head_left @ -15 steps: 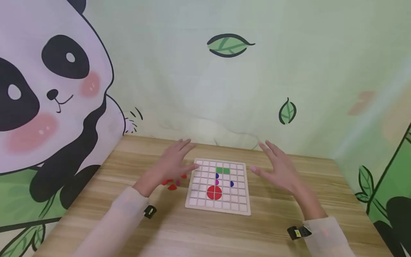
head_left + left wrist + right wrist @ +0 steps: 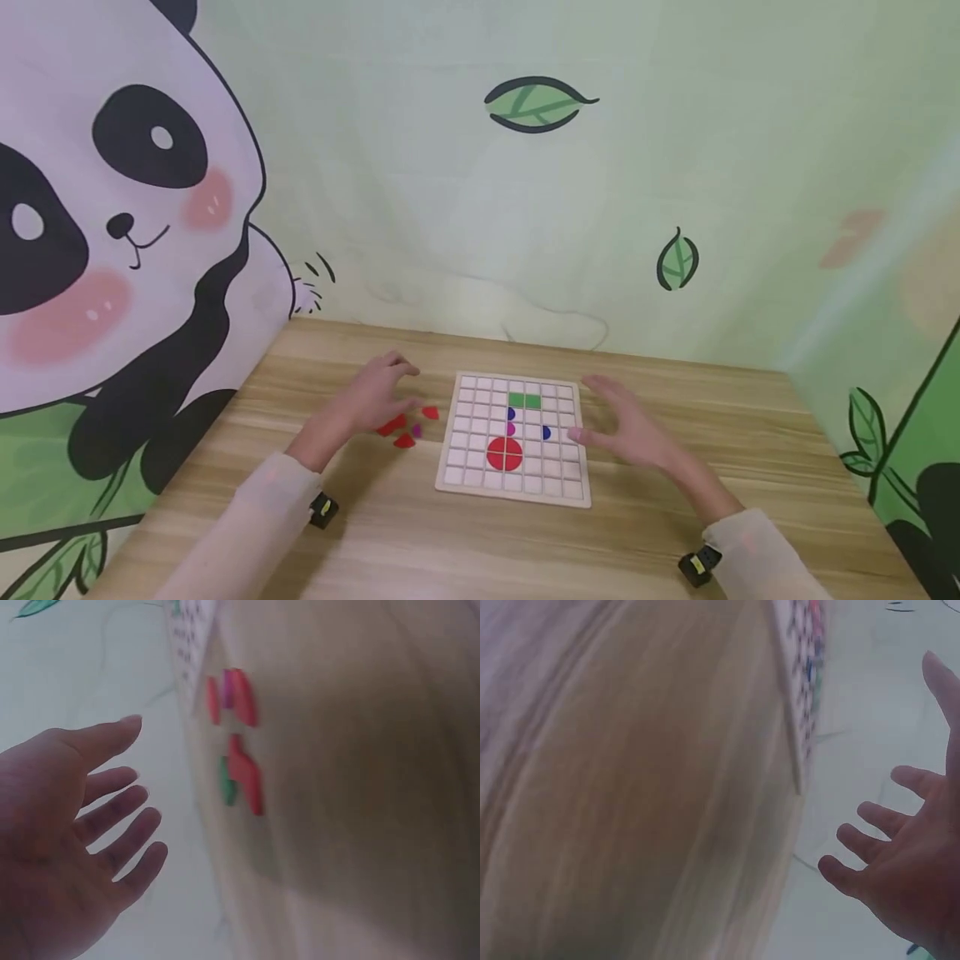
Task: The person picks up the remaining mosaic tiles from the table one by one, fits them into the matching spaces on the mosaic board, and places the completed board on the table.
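A white gridded board [image 2: 472, 468] lies flat on the wooden table. Set in its squares are a red circle [image 2: 504, 454] made of several pieces, two green squares [image 2: 525, 402], a magenta piece [image 2: 511, 429] and two dark blue half-round pieces [image 2: 546, 433]. My left hand [image 2: 367, 396] hovers left of the board, over loose red pieces [image 2: 405, 441], its fingers relaxed and holding nothing. In the left wrist view a green piece [image 2: 227, 781] lies beside a red one. My right hand [image 2: 630, 429], fingers spread, is at the board's right edge with its thumb overlapping it.
The wooden table [image 2: 465, 550] meets a pale green wall cloth [image 2: 420, 192] along its back edge. A loose magenta piece [image 2: 417, 431] lies among the red ones. Small black devices [image 2: 699, 567] are strapped at both wrists.
My left hand has drawn left, away from the board, and its fingers have bent a little. The right hand has come lower and slightly left, toward the board's right edge.
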The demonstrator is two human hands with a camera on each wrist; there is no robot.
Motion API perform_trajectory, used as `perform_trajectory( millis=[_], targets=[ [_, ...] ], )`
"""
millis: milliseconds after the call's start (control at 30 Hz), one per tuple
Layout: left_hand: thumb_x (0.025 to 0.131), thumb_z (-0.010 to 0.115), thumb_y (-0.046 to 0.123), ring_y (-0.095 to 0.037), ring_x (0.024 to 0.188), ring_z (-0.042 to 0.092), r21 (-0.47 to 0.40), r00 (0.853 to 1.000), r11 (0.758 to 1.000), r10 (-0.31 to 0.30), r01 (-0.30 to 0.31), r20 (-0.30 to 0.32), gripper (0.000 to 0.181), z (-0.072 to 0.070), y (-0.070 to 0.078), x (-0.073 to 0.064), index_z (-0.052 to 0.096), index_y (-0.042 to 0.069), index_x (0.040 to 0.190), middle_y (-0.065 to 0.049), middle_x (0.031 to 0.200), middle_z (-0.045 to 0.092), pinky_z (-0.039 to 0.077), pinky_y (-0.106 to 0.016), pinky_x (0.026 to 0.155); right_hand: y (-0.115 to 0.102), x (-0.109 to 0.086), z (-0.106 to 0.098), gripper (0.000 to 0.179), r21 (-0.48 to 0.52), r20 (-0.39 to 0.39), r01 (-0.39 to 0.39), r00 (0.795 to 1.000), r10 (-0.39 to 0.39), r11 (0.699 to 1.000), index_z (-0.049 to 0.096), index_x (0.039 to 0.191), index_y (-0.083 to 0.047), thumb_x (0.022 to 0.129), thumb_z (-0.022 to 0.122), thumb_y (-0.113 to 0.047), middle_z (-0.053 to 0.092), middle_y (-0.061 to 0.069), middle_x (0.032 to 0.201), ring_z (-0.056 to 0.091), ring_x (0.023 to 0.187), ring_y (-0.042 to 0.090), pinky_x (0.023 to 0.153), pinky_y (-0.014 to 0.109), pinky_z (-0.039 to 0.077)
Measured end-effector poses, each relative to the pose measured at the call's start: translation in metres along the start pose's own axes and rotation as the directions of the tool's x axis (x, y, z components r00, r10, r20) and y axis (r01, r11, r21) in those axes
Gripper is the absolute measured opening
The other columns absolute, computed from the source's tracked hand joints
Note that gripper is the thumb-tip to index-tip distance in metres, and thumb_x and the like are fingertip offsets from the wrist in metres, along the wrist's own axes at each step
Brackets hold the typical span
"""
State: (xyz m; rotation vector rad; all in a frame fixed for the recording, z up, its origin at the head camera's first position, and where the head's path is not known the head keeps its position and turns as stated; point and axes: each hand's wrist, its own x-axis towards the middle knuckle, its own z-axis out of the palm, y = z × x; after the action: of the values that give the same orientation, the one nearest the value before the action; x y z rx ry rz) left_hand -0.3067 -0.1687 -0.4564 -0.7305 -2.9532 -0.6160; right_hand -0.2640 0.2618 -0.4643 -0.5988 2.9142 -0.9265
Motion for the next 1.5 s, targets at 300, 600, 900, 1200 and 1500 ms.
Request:
perform_trajectory(
  millis=[300,600,900,1200,1500],
  targets=[
    [0.098,0.079,0.021,-0.030,0.111,0.060,-0.073,0.998,0.996,-0.057,0.059,0.033,0.052,0.016,-0.017,0.002,0.062,-0.001,0.141,-0.017,0.129,0.061,0.054,-0.048,0.100,0.011,0.005,0.007,0.111,-0.205,0.169,0.002,0.985,0.033,0.979,0.033,0.165,-0.007,0.086,0.074,-0.072,0.022,0.025,0.172,0.023,0.156,0.050,0.121,0.068,0.025],
    [0.096,0.079,0.016,-0.031,0.110,0.061,-0.107,0.998,0.993,-0.041,0.045,0.042,0.032,0.023,-0.023,0.009,0.070,0.001,0.123,-0.013,0.117,0.063,0.054,-0.050,0.100,0.019,-0.004,0.003,0.114,-0.233,0.236,0.007,0.971,0.049,0.973,0.037,0.163,-0.003,0.081,0.081,-0.068,0.023,0.026,0.171,0.020,0.155,0.054,0.118,0.073,0.026],
    [0.095,0.080,0.013,-0.029,0.108,0.062,-0.157,0.995,0.983,-0.091,0.096,0.041,0.022,0.039,-0.023,0.016,0.072,0.004,0.113,-0.010,0.115,0.062,0.055,-0.047,0.100,0.026,-0.011,0.004,0.114,-0.210,0.245,-0.031,0.966,0.083,0.977,0.034,0.165,-0.008,0.082,0.078,-0.072,0.019,0.022,0.174,0.014,0.157,0.053,0.119,0.074,0.024],
    [0.093,0.080,0.007,-0.024,0.097,0.063,-0.221,0.990,0.966,-0.126,0.136,0.059,0.016,0.038,-0.030,0.016,0.069,0.003,0.105,-0.007,0.102,0.067,0.055,-0.046,0.095,0.021,-0.007,0.013,0.113,-0.214,0.257,-0.023,0.963,0.079,0.977,0.034,0.165,-0.008,0.082,0.078,-0.071,0.020,0.021,0.173,0.015,0.157,0.052,0.119,0.073,0.025],
    [0.097,0.075,0.004,-0.022,0.089,0.064,-0.258,0.985,0.951,-0.166,0.173,0.050,0.007,0.026,-0.034,0.012,0.070,0.008,0.099,-0.005,0.098,0.070,0.057,-0.040,0.083,0.013,0.001,0.022,0.113,-0.187,0.271,-0.021,0.960,0.072,0.982,0.032,0.166,-0.008,0.083,0.079,-0.069,0.018,0.022,0.174,0.014,0.158,0.051,0.120,0.073,0.022]
  ],
)
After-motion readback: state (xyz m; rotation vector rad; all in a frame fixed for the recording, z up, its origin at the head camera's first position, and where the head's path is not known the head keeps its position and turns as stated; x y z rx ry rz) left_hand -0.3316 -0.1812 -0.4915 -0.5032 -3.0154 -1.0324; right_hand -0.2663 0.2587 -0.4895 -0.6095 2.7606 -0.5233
